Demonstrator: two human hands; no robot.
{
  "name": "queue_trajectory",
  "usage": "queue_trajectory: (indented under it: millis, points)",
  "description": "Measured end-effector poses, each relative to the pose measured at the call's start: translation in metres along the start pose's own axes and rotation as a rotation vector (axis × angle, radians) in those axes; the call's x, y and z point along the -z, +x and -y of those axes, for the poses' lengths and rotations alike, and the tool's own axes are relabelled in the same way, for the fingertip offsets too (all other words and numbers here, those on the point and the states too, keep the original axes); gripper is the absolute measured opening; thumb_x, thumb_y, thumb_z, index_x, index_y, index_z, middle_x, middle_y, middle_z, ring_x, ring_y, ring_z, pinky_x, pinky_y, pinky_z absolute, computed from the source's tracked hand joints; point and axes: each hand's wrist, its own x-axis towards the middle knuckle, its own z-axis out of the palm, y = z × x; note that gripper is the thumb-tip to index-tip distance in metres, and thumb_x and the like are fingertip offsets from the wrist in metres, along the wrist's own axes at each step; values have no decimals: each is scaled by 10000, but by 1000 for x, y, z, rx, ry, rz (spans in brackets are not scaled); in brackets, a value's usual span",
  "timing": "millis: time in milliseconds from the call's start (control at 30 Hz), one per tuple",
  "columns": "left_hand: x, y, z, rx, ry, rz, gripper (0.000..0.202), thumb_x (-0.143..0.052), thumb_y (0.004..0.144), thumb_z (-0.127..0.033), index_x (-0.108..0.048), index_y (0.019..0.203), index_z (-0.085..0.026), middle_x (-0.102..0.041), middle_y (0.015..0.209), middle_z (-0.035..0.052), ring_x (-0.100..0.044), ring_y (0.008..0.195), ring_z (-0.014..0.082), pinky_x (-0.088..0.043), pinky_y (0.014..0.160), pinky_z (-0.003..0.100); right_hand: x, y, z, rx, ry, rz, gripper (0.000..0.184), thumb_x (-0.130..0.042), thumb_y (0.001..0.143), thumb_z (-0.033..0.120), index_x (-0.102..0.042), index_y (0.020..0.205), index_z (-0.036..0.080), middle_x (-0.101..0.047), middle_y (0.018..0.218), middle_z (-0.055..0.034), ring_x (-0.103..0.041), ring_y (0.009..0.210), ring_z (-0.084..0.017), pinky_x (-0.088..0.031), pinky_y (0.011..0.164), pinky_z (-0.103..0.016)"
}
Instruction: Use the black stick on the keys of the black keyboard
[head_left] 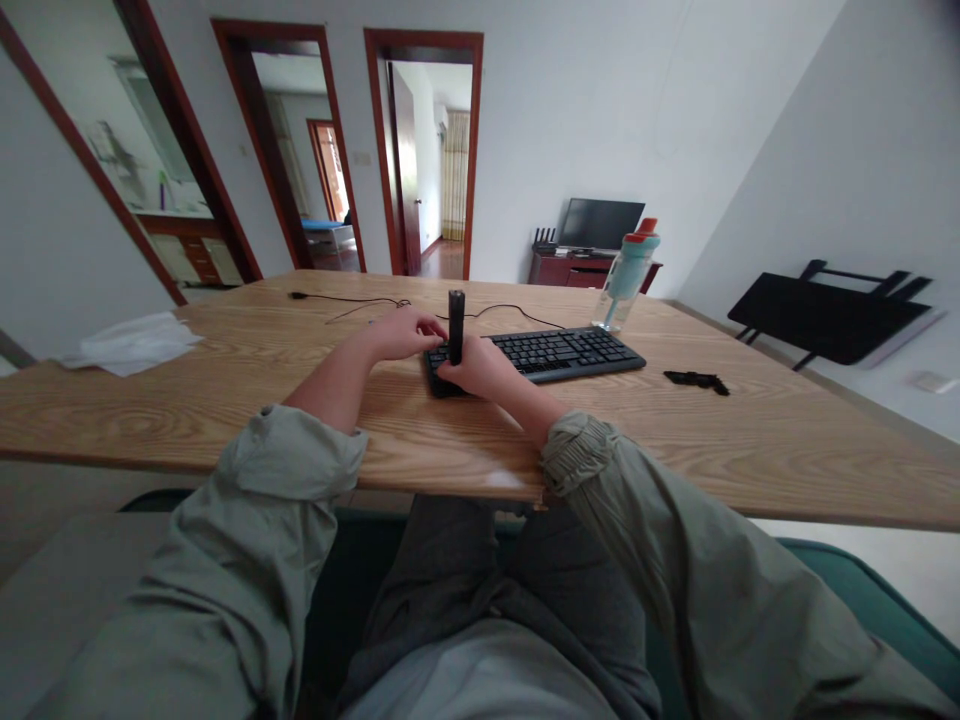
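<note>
A black keyboard (566,352) lies on the wooden table in front of me. My right hand (481,366) is closed around the lower part of a black stick-like tool (456,318). The tool stands upright over the keyboard's left end; its lower tip is hidden by my hand. My left hand (405,333) is at the keyboard's left back corner, its fingers slightly bent and apart, reaching toward the keys. Whether those fingers touch the keyboard is too small to make out. To the right of the keyboard sits a group of small black pieces (697,381).
A clear bottle with a red and teal lid (630,270) stands behind the keyboard's right end. Crumpled white tissue (135,340) lies on the table (360,425) at left. A thin black cable (352,299) runs behind my hands. A folded black table (829,312) leans by the right wall.
</note>
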Motion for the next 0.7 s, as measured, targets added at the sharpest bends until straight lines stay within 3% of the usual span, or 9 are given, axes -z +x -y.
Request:
queue_trajectory:
  millis: [233, 367, 433, 533, 700]
  points:
    - [-2, 6, 3, -15, -213, -279, 99, -714, 773, -277, -753, 787, -187, -685, 703, 14, -580, 660, 153, -450, 645, 278, -1, 5, -3, 106, 0, 16, 285, -683, 865, 292, -744, 1099, 143, -787, 999, -134, -731, 901, -256, -530, 777, -293]
    - [-3, 7, 5, -72, -623, -376, 366, -617, 907, -533, -724, 821, -193, -619, 670, 18, -519, 556, 121, -380, 524, 261, -3, 6, 1, 136, 2, 1, 349, -687, 849, 273, -725, 1175, 156, -789, 973, -114, -731, 887, -258, -509, 735, -286]
    - [-6, 6, 1, -151, -747, -394, 507, -598, 893, -682, -747, 916, -197, -573, 635, 7, -502, 521, 116, -346, 484, 254, -3, 5, 2, 132, -9, -2, 401, -688, 848, 280, -708, 1231, 159, -789, 986, -116, -732, 894, -269, -507, 727, -292]
    - [-12, 4, -12, -255, -721, -395, 578, -731, 778, -732, -754, 965, -186, -581, 643, -1, -483, 509, 108, -343, 468, 245, -2, 5, 3, 149, -36, 3, 473, -680, 863, 281, -667, 1321, 167, -787, 1007, -117, -733, 910, -282, -517, 752, -308]
    - [-17, 1, -27, -231, -545, -514, 344, -738, 821, -506, -678, 739, -178, -654, 681, 22, -570, 616, 136, -441, 555, 248, -2, 3, 7, 179, -124, 0, 520, -651, 874, 255, -605, 1383, 156, -778, 1074, -149, -733, 941, -311, -526, 795, -344]
